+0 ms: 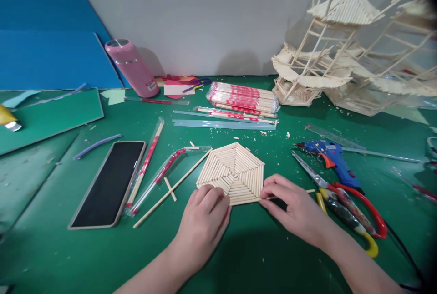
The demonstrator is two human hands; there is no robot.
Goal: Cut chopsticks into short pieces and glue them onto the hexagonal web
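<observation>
A flat hexagonal panel of wooden sticks (235,173), laid in nested rings, rests on the green table in front of me. Curled fingers of my left hand (206,221) grip its lower-left edge, and their tips are partly hidden. At the lower-right corner, my right hand (293,200) pinches a thin wooden stick (310,190), whose end shows past the knuckles. A long wooden stick (170,190) lies left of the panel, crossing a short stick (170,188).
A phone (109,185) and wrapped chopsticks (146,164) lie left. Right are a blue glue gun (332,153), scissors (317,175) and yellow-handled pliers (370,244). Behind stand a pink bottle (133,68), bundled chopsticks (242,96) and a stick-built tower (307,66).
</observation>
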